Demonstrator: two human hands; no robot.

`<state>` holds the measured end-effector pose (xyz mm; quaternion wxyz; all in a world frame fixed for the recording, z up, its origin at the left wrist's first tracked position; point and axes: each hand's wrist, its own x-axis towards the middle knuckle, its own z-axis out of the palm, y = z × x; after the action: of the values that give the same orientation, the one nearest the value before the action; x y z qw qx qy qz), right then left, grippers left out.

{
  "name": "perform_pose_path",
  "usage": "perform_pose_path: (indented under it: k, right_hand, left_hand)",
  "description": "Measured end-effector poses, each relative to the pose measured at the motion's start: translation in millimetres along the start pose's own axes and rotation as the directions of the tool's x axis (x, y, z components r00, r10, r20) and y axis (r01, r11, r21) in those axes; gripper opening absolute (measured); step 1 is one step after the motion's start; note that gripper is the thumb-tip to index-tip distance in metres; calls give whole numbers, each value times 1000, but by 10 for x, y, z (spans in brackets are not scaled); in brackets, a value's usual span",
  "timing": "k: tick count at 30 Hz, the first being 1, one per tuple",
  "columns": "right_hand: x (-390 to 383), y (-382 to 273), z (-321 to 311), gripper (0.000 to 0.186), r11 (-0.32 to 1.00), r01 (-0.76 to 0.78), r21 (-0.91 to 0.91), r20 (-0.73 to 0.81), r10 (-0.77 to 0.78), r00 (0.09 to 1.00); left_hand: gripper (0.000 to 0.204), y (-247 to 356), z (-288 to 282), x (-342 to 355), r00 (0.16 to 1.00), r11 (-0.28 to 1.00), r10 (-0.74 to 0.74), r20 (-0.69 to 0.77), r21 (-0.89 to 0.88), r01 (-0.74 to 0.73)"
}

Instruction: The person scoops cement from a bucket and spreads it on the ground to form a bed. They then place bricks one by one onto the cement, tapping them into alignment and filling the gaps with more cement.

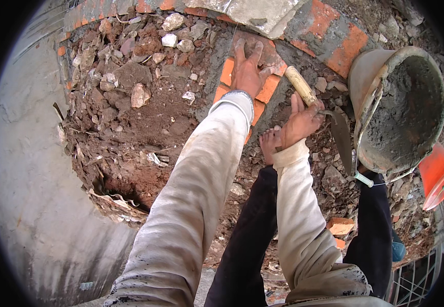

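My left hand (250,71) lies on top of a mortar-smeared brick (272,53), its fingers spread over the upper face. That brick sits at the far end of a short run of orange bricks (268,90), partly covered by my left hand and sleeve. Grey mortar (221,66) borders the run. Just right of it, my right hand (302,122) is closed round a trowel where the pale wooden handle (300,84) meets the metal. The handle points away from me, while the dark blade (341,140) hangs down toward the bucket side.
A large bucket (357,77) of wet grey mortar (403,115) stands at the right, with an orange-red container (434,171) beside it. Rubble and soil (145,133) spread leftward to a concrete surface (32,169). A mortared brick course (344,46) and grey slab (265,18) lie beyond. My bare foot (270,143) is near the bricks.
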<state>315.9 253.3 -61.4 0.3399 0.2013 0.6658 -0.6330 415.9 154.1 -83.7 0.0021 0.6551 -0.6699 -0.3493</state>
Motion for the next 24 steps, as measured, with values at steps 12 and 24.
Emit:
perform_pose_path:
  k: [12,24]
  right_hand:
    - [136,-11,-229,37,997,-73,30,79,71,994]
    - [144,-80,-247,38,1000,-18,-5,112,19,993]
  left_hand:
    - [71,-5,-13,-4,1000,1000,-4,16,-25,5]
    - [72,-95,-6,-14,1000,1000,26,10,3,-26]
